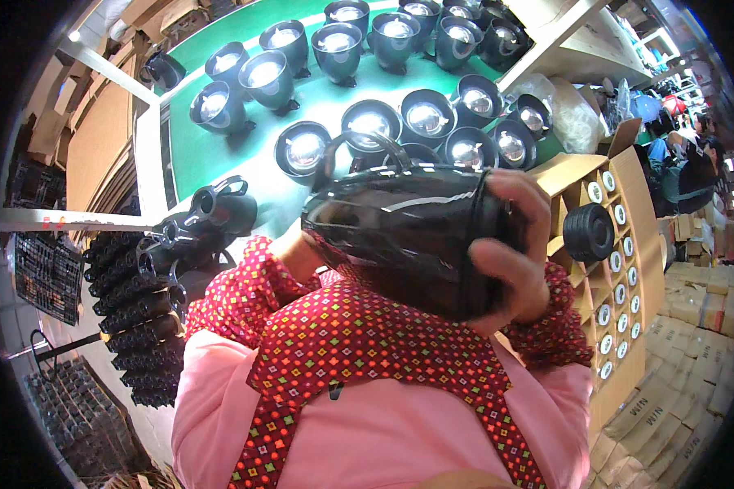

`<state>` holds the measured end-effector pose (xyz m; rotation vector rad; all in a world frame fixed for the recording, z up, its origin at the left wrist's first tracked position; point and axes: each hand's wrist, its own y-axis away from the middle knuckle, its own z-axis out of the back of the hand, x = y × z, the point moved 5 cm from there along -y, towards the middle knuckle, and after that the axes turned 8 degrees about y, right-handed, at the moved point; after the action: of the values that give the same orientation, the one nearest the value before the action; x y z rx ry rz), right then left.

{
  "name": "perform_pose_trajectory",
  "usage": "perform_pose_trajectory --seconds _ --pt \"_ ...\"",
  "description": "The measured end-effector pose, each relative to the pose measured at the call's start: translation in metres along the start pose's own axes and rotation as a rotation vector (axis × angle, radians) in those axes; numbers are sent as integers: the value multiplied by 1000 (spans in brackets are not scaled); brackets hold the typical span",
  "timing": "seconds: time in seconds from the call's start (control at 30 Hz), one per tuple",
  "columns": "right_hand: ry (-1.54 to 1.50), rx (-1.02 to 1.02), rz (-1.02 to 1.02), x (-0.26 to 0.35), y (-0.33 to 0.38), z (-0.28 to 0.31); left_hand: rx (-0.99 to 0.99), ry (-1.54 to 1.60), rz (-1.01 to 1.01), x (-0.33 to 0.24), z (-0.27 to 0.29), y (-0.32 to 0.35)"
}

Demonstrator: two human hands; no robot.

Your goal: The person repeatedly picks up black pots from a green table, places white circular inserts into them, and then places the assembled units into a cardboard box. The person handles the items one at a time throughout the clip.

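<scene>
Item in hand: one glossy black jug (400, 232), tipped on its side at chest height, centre of view. Right hand (510, 253) wraps its base at 3 o'clock, fingers clenched round it; left hand (302, 253) mostly hidden behind the jug's mouth end — its grip cannot be told. Step, as judged: checking or fitting the jug body; a firm hold and a slow turn seem called for. Green surface (220, 155) at 12 o'clock carries rows of open jugs (371, 122). Brown carton (620, 269) at 3 o'clock holds round white-capped pieces in dividers; flat printed boxes (669, 407) stacked at 4 o'clock.
</scene>
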<state>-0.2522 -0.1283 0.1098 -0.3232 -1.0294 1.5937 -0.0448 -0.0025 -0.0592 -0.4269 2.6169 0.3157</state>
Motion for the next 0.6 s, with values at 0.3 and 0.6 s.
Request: perform_pose_trajectory --seconds 0.3,0.6 --pt "-451 -378 -534 -37 43 -23 2 -29 -79 -19 -3 -4" --pt "-887 -699 -853 -62 99 -44 128 -669 -229 -34 -75 3"
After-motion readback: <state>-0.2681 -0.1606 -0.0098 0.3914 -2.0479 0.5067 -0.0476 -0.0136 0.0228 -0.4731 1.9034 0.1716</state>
